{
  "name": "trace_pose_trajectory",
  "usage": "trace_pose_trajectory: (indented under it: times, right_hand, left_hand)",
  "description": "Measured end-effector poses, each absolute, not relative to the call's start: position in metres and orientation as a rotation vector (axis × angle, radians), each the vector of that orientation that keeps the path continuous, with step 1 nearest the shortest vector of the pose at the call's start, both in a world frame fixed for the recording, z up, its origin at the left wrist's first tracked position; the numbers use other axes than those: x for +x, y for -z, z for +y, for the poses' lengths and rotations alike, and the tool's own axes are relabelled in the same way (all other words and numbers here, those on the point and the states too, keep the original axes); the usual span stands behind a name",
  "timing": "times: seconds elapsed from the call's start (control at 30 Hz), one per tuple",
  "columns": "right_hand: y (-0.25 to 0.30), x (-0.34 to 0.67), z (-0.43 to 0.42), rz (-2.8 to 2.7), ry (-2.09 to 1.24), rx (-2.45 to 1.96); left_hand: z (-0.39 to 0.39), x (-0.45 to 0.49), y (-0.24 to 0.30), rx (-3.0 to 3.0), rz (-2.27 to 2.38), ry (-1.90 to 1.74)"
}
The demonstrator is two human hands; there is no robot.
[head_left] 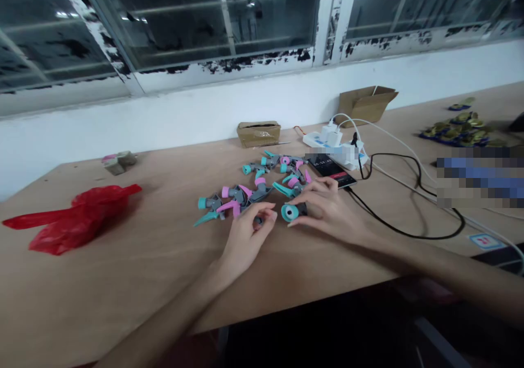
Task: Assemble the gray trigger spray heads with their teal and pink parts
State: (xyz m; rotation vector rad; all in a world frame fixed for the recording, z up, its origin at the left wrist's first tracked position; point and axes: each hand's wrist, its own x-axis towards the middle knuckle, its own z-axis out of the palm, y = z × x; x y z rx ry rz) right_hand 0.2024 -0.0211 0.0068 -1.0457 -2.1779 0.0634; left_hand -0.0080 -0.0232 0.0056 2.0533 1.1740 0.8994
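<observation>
Several small spray-trigger heads (254, 185) in grey, teal and pink lie in a loose pile on the wooden table (135, 280). My right hand (331, 207) rests on the table with its fingers curled round a grey piece with a teal round cap (291, 212), the cap facing me. My left hand (248, 234) is just left of it, fingers pinched on a small dark part (257, 220) that I cannot make out. Both hands sit at the near edge of the pile.
A phone (332, 170) with a lit screen lies right of the pile, beside a white power strip (333, 141) with cables (409, 231). A red plastic bag (77, 215) lies left. Cardboard boxes (258, 133) stand by the wall. Gold-and-blue items (458, 128) sit far right.
</observation>
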Motion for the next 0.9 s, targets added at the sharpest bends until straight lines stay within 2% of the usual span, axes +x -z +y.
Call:
trace_pose_trajectory:
  times: [0.4,0.7,0.9]
  right_hand:
    - [0.007,0.189,-0.021,-2.206,-0.035,-0.801]
    - [0.012,0.183,-0.021,-2.123,-0.004,-0.826]
    - [0.011,0.18,-0.021,-1.985,0.089,-0.89]
  left_hand:
    - [-0.018,-0.012,-0.016,1.966,0.934,-0.617]
    - [-0.012,-0.014,-0.019,1.533,0.814,-0.558]
    - [-0.02,-0.01,-0.023,1.375,0.954,-0.814]
